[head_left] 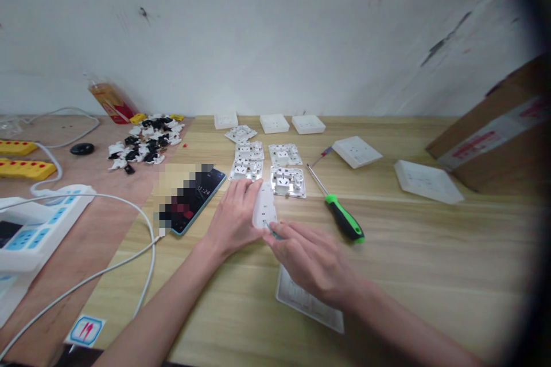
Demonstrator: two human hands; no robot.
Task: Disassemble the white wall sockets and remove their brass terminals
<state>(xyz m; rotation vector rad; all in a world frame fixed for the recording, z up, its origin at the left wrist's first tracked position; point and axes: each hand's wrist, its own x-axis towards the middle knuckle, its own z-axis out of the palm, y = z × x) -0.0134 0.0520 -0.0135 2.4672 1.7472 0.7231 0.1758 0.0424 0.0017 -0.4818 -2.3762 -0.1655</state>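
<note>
My left hand [232, 218] grips a white socket plate [264, 205] stood on its edge on the wooden table [430, 258]. My right hand [310, 258] is closed in a pinch on a thin metal tool [271, 228] whose tip touches the plate's lower edge. Under my right wrist lies another white plate [307, 301], flat on the table. Just behind the held plate lie several opened socket inserts [267, 163] in rows.
A green-handled screwdriver [338, 209] lies right of my hands. A phone [196, 198] lies to the left. White socket covers [357, 151], a flat white cover [426, 180], a cardboard box [499, 126], a pile of small black and white parts [144, 146], power strips [30, 223], cables and a bottle [109, 102] surround.
</note>
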